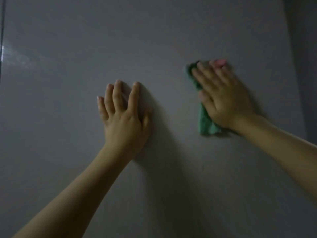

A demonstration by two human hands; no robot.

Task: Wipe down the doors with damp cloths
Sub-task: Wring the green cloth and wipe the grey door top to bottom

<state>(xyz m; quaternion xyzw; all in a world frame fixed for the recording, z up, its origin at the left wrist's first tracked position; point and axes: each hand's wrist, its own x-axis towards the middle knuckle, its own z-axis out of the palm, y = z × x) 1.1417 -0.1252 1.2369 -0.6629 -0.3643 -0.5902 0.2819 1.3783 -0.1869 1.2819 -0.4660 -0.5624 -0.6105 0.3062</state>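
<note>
Wiping looks midway: the right hand presses a folded green damp cloth flat-fingered against the smooth grey door panel, the bare left hand splayed beside it, with no visible wet trail showing how much remains.

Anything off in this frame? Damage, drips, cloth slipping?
Nothing stands out. The right hand presses the green cloth flat on the grey door; the left hand rests bare on the door beside it. No dents, drips or streaks show, though the frame is dim and blurred. The pale patch at the left edge looks like glare.
</note>
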